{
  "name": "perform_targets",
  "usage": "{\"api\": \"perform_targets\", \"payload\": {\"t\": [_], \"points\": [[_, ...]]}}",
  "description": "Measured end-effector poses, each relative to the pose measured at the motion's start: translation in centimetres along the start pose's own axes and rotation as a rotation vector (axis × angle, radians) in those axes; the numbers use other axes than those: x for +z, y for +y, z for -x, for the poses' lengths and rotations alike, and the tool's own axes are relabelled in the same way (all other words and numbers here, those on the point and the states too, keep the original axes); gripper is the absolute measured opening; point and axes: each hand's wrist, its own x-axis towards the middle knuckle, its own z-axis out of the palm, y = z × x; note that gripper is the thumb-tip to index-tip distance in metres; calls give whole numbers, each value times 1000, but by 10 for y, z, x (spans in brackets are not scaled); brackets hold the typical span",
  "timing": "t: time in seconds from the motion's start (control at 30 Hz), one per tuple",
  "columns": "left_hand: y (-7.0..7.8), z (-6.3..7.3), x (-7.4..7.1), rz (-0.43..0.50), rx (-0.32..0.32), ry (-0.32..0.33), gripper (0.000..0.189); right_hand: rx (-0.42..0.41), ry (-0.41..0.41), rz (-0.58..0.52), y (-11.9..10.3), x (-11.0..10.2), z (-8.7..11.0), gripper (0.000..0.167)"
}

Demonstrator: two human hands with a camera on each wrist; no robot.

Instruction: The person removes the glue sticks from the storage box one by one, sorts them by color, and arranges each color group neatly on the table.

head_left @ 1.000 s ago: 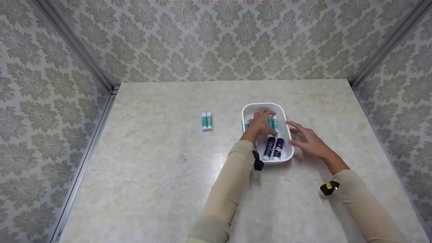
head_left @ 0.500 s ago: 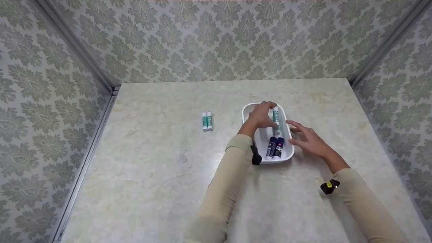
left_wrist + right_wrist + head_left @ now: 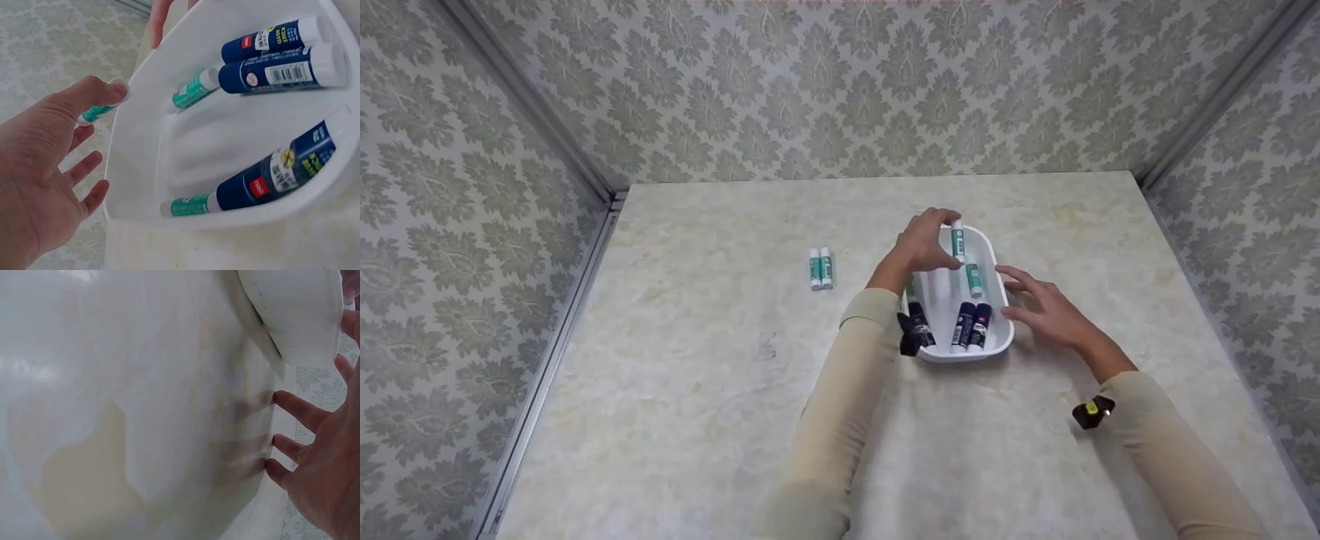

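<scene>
My left hand [image 3: 919, 246] pinches a small green-and-white glue stick [image 3: 958, 241] by its ends between thumb and fingers, over the far end of a white plastic basket [image 3: 964, 359]. Inside the basket, another small green glue stick [image 3: 974, 280] lies along the right side. Two dark blue glue sticks [image 3: 270, 73] lie side by side near it. A third dark blue glue stick [image 3: 275, 163] and a green one [image 3: 190, 205] line the left wall. My right hand [image 3: 1046, 311] has its fingers spread, with thumb and forefinger touching the basket's right rim.
Two small green-and-white glue sticks [image 3: 820, 268] lie side by side on the marbled table [image 3: 675, 420], left of the basket. A faint scribbled mark [image 3: 766, 346] shows on the tabletop. Patterned walls [image 3: 840, 90] enclose the table's back and sides.
My left hand has lifted a green glue stick from inside the basket and moved it back and left, above the far rim. My right hand has stayed at the rim.
</scene>
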Motion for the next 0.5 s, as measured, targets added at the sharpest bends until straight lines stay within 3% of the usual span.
{"api": "perform_targets", "payload": {"t": [0.5], "points": [[-32,14,-31,45,-14,8,86,7,18,7,-3,0,2,74]]}}
